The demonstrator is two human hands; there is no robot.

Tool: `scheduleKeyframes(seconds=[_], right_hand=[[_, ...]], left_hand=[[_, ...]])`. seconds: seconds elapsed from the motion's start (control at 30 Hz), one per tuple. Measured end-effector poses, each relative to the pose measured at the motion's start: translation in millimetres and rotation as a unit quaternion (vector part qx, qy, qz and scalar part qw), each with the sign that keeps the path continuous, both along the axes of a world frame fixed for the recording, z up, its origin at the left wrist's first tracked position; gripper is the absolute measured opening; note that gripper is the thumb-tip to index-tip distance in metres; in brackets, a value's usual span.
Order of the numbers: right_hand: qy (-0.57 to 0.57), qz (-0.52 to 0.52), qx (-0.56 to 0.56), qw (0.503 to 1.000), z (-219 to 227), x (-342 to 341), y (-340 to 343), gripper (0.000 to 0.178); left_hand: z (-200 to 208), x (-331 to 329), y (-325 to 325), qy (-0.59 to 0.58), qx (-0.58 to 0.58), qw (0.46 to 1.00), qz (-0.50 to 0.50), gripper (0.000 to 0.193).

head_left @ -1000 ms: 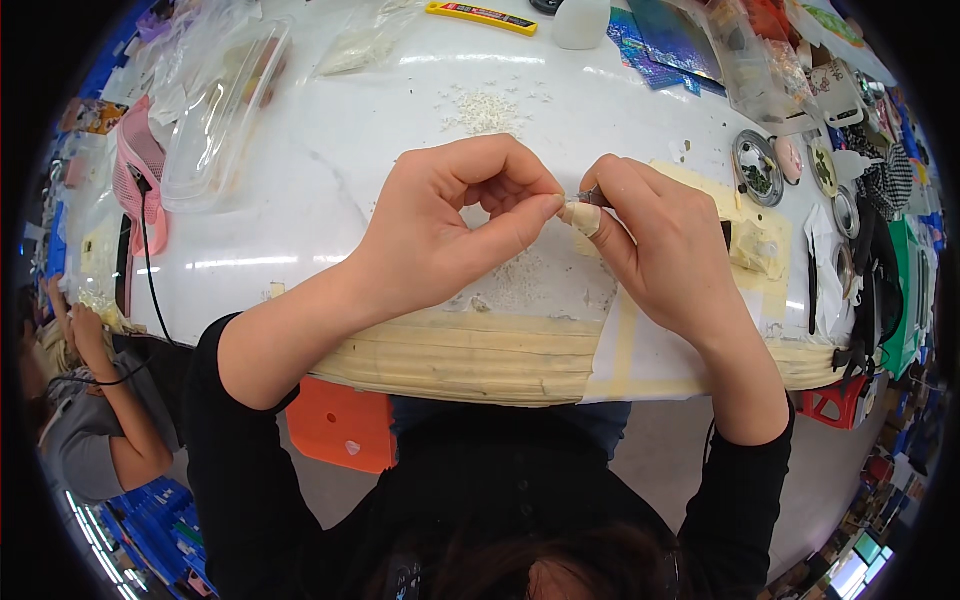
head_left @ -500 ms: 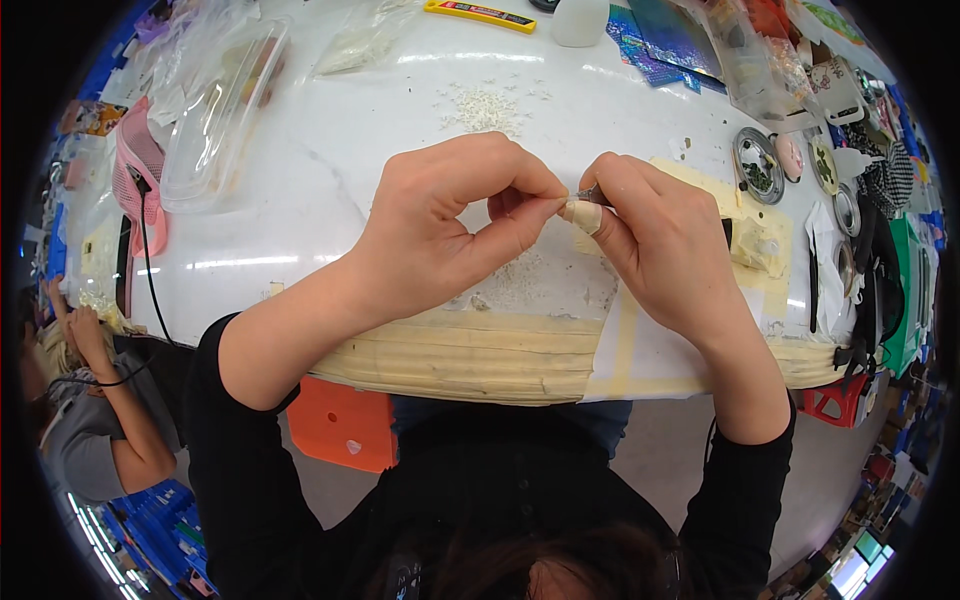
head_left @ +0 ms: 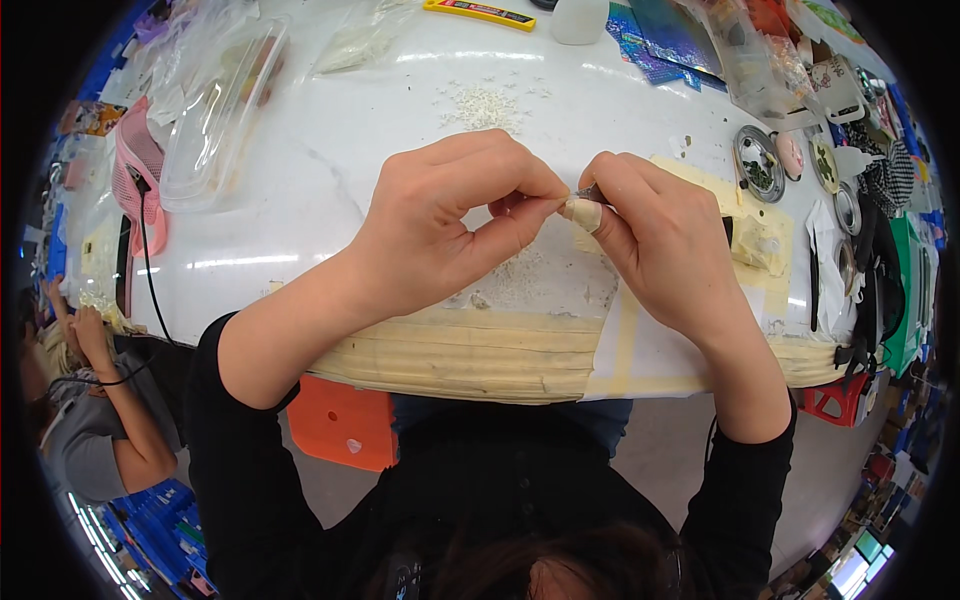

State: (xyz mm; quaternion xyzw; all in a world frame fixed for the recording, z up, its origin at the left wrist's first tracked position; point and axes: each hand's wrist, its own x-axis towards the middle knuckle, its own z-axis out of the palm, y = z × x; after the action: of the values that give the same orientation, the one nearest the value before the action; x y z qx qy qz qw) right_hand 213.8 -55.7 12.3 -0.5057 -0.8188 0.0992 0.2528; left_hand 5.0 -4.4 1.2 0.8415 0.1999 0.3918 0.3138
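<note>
Above the middle of the white table [head_left: 330, 130], my two hands meet at the fingertips. My left hand [head_left: 430, 220] is closed in a pinch of thumb and forefinger on something too tiny to make out. My right hand [head_left: 670, 235] is also closed, gripping a small grey metallic piece [head_left: 588, 193] that shows partly between its fingers and touches the left fingertips. Cream tape [head_left: 583, 214] wraps the right thumb tip. Small white pieces [head_left: 487, 105] lie heaped beyond the hands, and white crumbs [head_left: 520, 268] are scattered beneath them.
Cream tape strips [head_left: 470, 355] cover the near table edge. A clear plastic box [head_left: 215, 120] and pink mesh pouch [head_left: 135, 180] stand left. Round tins [head_left: 758, 165] and a black slim tool [head_left: 813, 290] are right; a yellow cutter [head_left: 480, 13] lies far. Another person [head_left: 100, 420] sits left.
My left hand has shifted very slightly, its fingertips still meeting those of the right. Otherwise the scene is the same.
</note>
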Motion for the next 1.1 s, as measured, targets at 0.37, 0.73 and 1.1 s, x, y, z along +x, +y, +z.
scheduleKeyframes(seconds=[0.37,0.73,1.1], right_hand=[[-0.01,0.013,0.002,1.0,1,1,1,0.012],[0.0,0.009,0.013,1.0,-3,2,3,0.015],[0.03,0.004,0.003,1.0,-4,2,3,0.015]], left_hand=[[1,-1,0,0.009,0.009,1.0,0.001,0.016],[2,-2,-5,-0.065,-0.364,0.928,-0.042,0.008],[7,-3,-2,-0.056,-0.484,0.872,-0.051,0.016]])
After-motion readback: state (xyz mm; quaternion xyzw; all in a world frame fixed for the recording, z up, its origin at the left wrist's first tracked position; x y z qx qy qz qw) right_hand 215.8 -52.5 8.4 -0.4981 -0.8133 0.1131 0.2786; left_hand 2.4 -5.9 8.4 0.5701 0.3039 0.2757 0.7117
